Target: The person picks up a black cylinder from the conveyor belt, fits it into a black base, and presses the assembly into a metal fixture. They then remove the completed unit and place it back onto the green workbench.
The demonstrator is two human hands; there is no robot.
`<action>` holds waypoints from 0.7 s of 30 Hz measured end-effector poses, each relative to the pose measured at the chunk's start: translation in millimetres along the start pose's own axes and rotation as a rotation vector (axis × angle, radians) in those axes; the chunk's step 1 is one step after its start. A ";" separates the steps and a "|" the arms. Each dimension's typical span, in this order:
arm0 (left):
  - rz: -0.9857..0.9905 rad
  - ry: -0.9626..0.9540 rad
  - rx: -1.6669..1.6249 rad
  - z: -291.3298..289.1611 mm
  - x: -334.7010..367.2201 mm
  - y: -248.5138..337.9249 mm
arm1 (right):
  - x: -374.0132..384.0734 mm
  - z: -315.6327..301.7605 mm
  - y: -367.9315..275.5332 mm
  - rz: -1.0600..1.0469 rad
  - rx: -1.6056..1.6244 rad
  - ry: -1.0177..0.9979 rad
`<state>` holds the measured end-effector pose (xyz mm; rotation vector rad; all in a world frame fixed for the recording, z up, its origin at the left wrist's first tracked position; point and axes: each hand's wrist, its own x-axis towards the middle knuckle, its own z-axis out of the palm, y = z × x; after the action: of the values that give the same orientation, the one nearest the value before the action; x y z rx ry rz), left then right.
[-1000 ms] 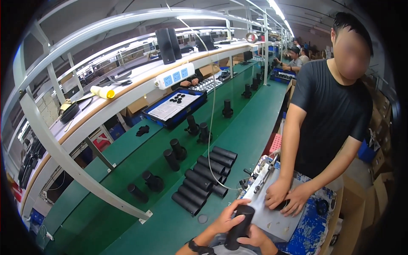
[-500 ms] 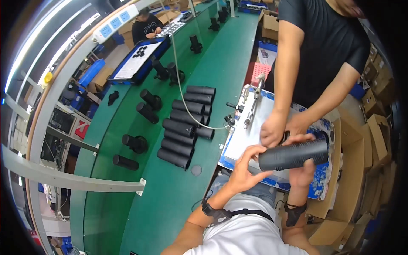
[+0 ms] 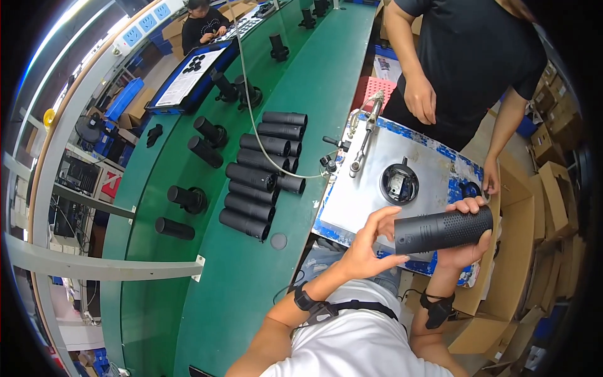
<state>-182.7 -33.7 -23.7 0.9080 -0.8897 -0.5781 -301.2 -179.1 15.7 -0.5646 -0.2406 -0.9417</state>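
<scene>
black cylinder (image 3: 443, 230) gripped by the right hand (image 3: 466, 246), left hand (image 3: 369, 246) spread at its other end

the black cylinder lies nearly level in the air, over the near edge of a metal plate (image 3: 361, 201) with blue, worn borders. the right hand is closed about its dotted right part, fingers over the top and thumb and palm below. the left hand gapes wide, fingers above and thumb below the cylinder's left end; whether its fingertips touch, i cannot tell.

beyond, on the plate, sit a round black part (image 3: 411, 188) and a long metal clamp (image 3: 366, 141). to the left, on the green desk (image 3: 320, 119), similar black tubes (image 3: 246, 206) lie piled in a row, with a flat dark disc (image 3: 278, 241) just beside them. across the plate stands a co-worker (image 3: 474, 69) in a dark shirt, one hand raised near the body, the other low beside an open cardboard box (image 3: 518, 245).
</scene>
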 end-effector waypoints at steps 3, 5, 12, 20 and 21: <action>-0.200 -0.095 -0.058 -5.9 -2.9 -3.1 | -0.1 -3.4 3.1 -0.030 -0.060 -0.014; -0.145 -0.130 0.015 -14.6 -3.1 -15.3 | 3.2 -8.3 2.0 0.004 -0.125 -0.276; -0.189 0.166 0.633 -59.9 6.9 -46.0 | 66.5 -39.8 21.0 -0.166 -0.919 -0.031; -0.029 0.175 0.743 -57.0 6.7 -52.7 | 85.7 -55.9 69.1 -0.071 -1.325 0.059; 0.011 0.169 0.776 -57.7 5.1 -51.9 | 76.9 -52.2 80.5 -0.092 -1.346 0.061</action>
<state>-134.4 -39.6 -84.4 1.6208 -0.9748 -0.1217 -193.6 -224.5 -22.8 -1.7553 0.4925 -1.1311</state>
